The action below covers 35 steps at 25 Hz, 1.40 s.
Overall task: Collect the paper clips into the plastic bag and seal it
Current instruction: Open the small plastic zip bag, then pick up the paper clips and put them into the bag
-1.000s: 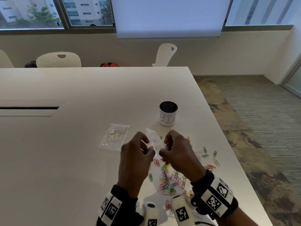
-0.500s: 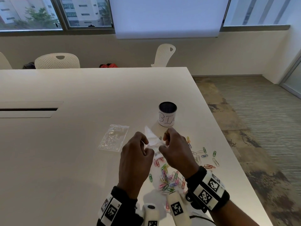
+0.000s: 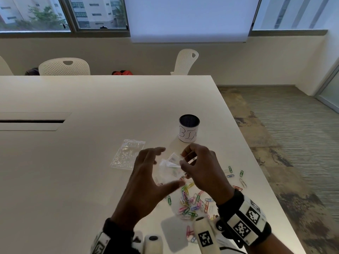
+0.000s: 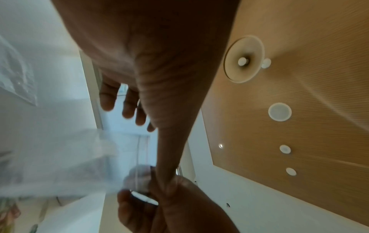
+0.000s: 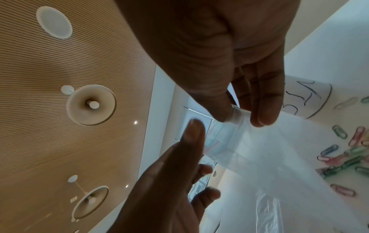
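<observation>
A small clear plastic bag (image 3: 167, 174) hangs above the table between my hands. My right hand (image 3: 183, 159) pinches its top zip edge (image 5: 237, 117) between thumb and fingers. My left hand (image 3: 171, 166) is spread open just left of the bag, fingers (image 4: 128, 110) straight and thumb stretched under it. I cannot tell whether it touches the bag. Several coloured paper clips (image 3: 190, 200) lie scattered on the white table (image 3: 77, 180) below and to the right of my hands, and they also show in the right wrist view as paper clips (image 5: 349, 154).
A second clear bag (image 3: 128, 154) lies flat to the left of my hands. A cup labelled BIN (image 3: 189, 128) stands just beyond them. The table's right edge (image 3: 256, 171) runs close to the outer clips. White chairs (image 3: 64, 67) stand at the far side.
My left hand has let go of the bag's top and spread its fingers open. My right hand keeps its pinch, and the bag has dropped slightly and unfolded.
</observation>
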Available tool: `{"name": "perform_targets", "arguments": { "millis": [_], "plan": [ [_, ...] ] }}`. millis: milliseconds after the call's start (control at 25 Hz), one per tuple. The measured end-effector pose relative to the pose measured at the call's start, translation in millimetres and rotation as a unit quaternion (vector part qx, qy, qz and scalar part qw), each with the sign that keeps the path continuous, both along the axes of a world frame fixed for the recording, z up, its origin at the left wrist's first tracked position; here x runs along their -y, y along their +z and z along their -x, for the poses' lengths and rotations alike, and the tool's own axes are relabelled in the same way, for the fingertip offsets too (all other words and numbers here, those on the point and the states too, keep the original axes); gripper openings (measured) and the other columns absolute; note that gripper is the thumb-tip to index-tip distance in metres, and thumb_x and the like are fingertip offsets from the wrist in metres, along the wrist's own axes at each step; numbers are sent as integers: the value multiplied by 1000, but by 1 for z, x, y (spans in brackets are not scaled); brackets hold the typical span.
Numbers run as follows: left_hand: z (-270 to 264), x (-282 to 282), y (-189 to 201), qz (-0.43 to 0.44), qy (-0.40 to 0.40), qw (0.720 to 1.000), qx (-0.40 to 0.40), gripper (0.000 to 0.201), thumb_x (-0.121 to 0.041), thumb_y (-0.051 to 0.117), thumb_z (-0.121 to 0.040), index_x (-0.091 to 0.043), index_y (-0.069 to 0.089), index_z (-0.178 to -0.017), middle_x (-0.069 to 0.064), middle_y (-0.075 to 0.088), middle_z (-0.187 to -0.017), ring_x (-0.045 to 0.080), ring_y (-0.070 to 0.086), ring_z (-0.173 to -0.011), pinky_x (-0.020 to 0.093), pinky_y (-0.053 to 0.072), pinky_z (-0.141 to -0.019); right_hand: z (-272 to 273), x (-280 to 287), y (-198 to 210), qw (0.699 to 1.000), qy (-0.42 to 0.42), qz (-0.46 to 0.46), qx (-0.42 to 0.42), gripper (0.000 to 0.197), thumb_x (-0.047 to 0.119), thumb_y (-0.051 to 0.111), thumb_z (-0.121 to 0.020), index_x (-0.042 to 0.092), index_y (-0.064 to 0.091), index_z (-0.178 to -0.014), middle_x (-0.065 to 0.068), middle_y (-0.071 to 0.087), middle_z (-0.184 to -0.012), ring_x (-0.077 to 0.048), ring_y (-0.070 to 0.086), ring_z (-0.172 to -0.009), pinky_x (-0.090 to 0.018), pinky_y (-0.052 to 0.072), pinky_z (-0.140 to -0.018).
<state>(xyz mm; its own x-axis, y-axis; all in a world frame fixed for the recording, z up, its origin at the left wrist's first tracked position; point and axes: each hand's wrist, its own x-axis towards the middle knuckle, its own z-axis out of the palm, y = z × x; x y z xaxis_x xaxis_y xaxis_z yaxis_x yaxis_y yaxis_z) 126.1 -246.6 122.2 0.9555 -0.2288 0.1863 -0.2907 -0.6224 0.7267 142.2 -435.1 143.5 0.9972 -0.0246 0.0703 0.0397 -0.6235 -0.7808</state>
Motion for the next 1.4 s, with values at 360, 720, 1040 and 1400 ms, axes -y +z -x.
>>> {"name": "perform_targets", "arguments": {
  "millis": [360, 720, 1040, 1400],
  "plan": [
    [-12, -5, -15, -15, -54, 998, -12, 116, -34, 93, -73, -47, 16, -158, -13, 60, -141, 10, 57, -131, 38, 50, -112, 6, -6, 13, 996, 51, -68, -14, 21, 15, 78, -89, 15, 65, -104, 2, 72, -94, -15, 76, -70, -34, 66, -66],
    [-11, -1, -27, -17, -78, 997, -18, 101, -18, 85, -80, -40, 17, -152, -4, 65, -123, 15, 66, -105, 24, 55, -88, -12, -5, 7, 991, 78, 32, 101, 8, 18, 79, -88, 23, 74, -92, 12, 74, -83, -2, 69, -74, -17, 57, -69],
    [-14, 4, -22, 33, -49, 998, -13, 66, -23, 86, -82, -29, 43, -131, -11, 67, -109, 4, 68, -92, 13, 56, -73, -8, -7, 2, 990, 50, 31, 129, 16, 34, 76, -89, 27, 67, -101, 15, 65, -96, -2, 63, -82, -16, 53, -70],
    [-14, -21, -36, 30, -3, 1000, -6, 69, -21, 89, -78, -30, 44, -128, -17, 63, -107, -1, 63, -98, 4, 46, -75, -15, 9, 1, 995, 80, 25, 56, 6, 24, 68, -97, 24, 74, -97, 12, 72, -91, -2, 67, -81, -16, 55, -74]
  ]
}}
